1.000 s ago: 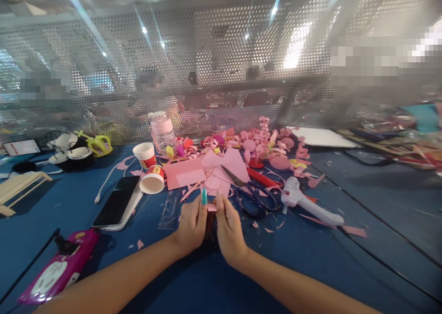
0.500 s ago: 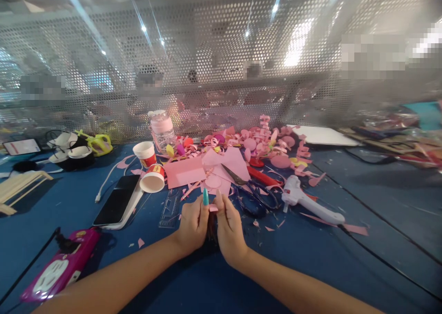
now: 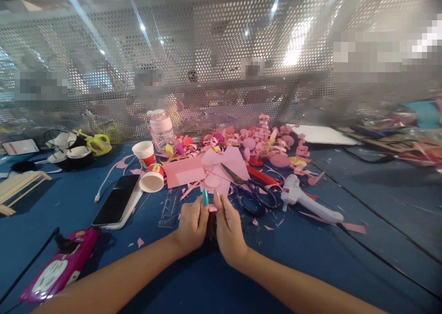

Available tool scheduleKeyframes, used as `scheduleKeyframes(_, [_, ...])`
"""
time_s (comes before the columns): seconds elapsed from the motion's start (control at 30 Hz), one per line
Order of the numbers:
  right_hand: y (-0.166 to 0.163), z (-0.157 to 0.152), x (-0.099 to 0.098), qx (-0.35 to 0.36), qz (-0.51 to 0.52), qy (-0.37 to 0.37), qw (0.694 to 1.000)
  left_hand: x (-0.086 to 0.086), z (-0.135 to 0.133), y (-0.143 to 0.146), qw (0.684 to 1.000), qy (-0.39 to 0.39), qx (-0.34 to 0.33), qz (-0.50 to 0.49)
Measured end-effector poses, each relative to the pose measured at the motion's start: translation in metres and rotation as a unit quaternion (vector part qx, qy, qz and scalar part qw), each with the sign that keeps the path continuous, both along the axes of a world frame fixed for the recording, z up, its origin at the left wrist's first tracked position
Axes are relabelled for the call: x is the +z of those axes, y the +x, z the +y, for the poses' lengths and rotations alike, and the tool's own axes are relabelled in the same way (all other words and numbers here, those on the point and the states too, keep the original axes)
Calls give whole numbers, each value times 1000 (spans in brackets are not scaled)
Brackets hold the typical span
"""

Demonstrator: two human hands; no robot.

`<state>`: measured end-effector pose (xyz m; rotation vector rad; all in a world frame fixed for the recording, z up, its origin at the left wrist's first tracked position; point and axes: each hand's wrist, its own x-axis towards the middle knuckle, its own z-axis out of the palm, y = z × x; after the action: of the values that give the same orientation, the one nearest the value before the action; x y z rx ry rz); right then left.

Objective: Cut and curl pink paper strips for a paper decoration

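My left hand (image 3: 193, 224) and my right hand (image 3: 228, 229) meet near the front of the blue table, fingers curled in and thumbs pointing away from me. Between them they pinch a small piece of pink paper (image 3: 213, 208); most of it is hidden by the fingers. The left thumb has a long teal nail. Just beyond the hands lie pink paper sheets (image 3: 184, 171), with open dark-handled scissors (image 3: 253, 189) partly on top. A clear ruler (image 3: 169, 208) rests left of my left hand.
A white glue gun (image 3: 307, 201) with a black cord lies at right. Pink paper curls and discs (image 3: 250, 143) are heaped at the back. Paper cups (image 3: 152, 178), a bottle (image 3: 161, 127), a phone (image 3: 117, 199) and a magenta power strip (image 3: 64, 263) stand or lie at left.
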<state>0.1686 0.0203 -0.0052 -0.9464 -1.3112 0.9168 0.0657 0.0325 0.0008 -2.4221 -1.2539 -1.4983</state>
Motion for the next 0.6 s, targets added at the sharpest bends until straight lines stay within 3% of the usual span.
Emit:
scheduleKeyframes(0.23, [1, 0, 3, 5, -28, -11, 1000, 5, 0, 1, 1000, 11, -8, 8])
scheduleKeyframes(0.47, [1, 4, 7, -43, -28, -1, 999, -1, 6, 0, 998, -24, 51, -8])
scheduleKeyframes(0.6, [2, 4, 8, -26, -48, 6, 998, -3, 7, -1, 997, -61, 34, -22])
